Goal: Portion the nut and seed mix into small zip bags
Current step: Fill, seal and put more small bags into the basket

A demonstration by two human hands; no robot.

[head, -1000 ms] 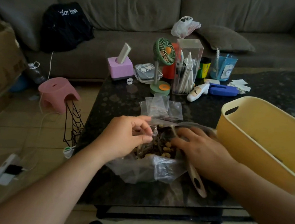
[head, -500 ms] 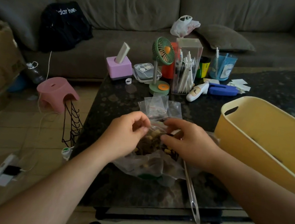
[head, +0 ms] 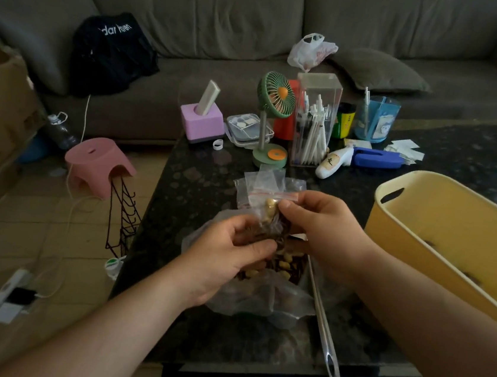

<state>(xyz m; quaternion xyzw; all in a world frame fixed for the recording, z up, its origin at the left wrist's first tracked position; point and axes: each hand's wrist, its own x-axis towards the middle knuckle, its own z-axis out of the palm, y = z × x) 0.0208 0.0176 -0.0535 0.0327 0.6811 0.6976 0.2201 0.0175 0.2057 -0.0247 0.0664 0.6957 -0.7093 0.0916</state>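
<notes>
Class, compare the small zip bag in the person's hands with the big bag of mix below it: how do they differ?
The small zip bag is held up by the left hand and right hand; the big bag lies on the table. The small zip bag has a red strip at its top; the big bag shows none. The small zip bag holds far less mix. Both are clear plastic.

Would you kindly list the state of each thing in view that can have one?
small zip bag: part-filled with mix, held up above the large bag, seal state unclear
large bag of nut and seed mix: open, on the table
left hand: grips the small bag's bottom
right hand: pinches the small bag near its top
spare zip bags: empty, lying flat
yellow tub: uncovered
</notes>
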